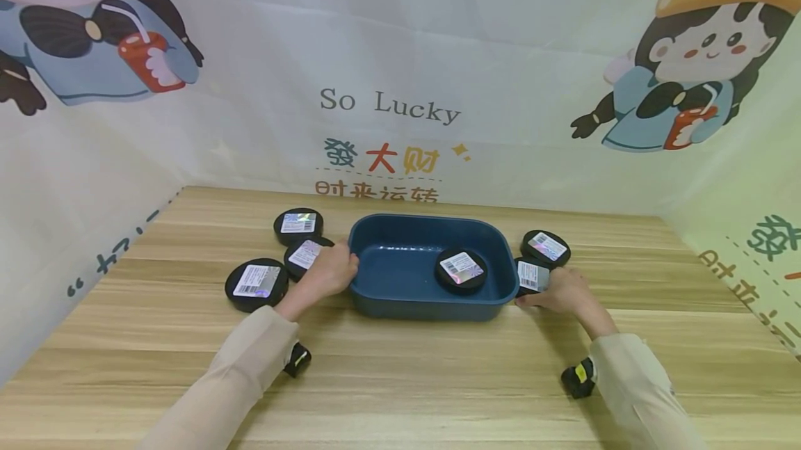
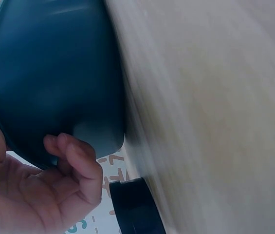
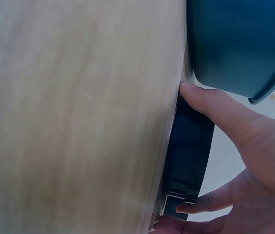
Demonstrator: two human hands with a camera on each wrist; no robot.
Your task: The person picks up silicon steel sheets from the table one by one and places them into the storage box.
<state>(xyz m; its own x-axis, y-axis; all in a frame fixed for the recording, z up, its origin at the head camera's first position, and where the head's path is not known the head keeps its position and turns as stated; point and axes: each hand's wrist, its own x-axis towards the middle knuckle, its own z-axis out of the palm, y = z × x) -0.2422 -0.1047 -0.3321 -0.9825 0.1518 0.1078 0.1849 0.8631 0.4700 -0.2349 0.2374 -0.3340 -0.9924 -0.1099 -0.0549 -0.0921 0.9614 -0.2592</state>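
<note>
A dark blue rectangular tub [image 1: 432,309] stands mid-table with one flat, round black container [image 1: 461,270], labelled with a barcode, lying in its right part. My left hand [image 1: 332,269] grips the tub's left rim; the left wrist view shows its fingers [image 2: 81,163] curled against the outer wall. Right of the tub, my right hand [image 1: 560,291] holds another round black container [image 1: 530,276] by its sides, close to the table. In the right wrist view the thumb is at one side of this container [image 3: 190,151] and the fingers are at the other.
Left of the tub lie three more such containers: one at the back [image 1: 298,225], one by the left hand [image 1: 306,255], one nearer the front [image 1: 255,284]. Another [image 1: 546,248] lies just behind the right hand's. A printed cloth [image 1: 388,53] hangs behind the wooden table [image 1: 407,380].
</note>
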